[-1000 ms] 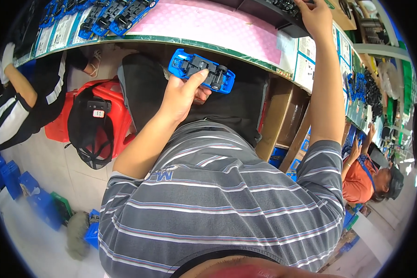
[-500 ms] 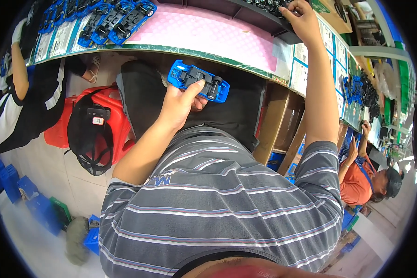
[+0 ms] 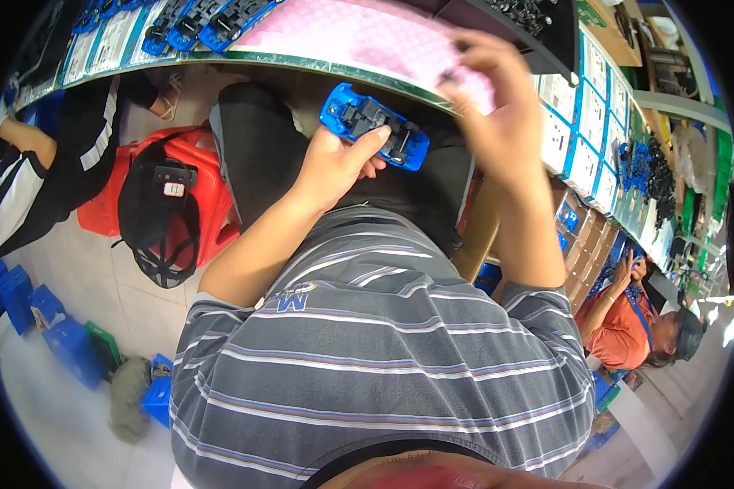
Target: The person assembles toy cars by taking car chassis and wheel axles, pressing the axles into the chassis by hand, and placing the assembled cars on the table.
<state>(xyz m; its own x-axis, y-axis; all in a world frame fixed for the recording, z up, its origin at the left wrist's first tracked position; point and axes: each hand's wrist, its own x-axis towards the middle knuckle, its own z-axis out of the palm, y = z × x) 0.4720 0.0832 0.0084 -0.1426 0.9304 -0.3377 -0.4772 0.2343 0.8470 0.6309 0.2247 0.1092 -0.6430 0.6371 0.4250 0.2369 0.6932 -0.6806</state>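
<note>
My left hand (image 3: 338, 163) grips a blue toy car (image 3: 375, 126) above my lap, its black underside turned up. The thumb presses on the middle of that underside. My right hand (image 3: 501, 106), smeared by motion, is over the front edge of the bench, up and to the right of the car. Between its thumb and fingers shows a small dark part (image 3: 448, 77), too blurred to name more exactly. Beyond that hand, at the far right of the pink mat (image 3: 326, 37), stands a black tray (image 3: 556, 61) with many small black parts in it.
Several blue toy cars (image 3: 235, 23) lie underside up on the bench at the far left. A red chair (image 3: 212, 183) with a black bag (image 3: 159, 220) stands to my left. A co-worker in orange (image 3: 624, 330) sits at right, another person (image 3: 33, 179) at far left.
My right hand has come away from the black tray, back toward me and the car, with a small dark part in its fingers. The left hand and car have shifted slightly right.
</note>
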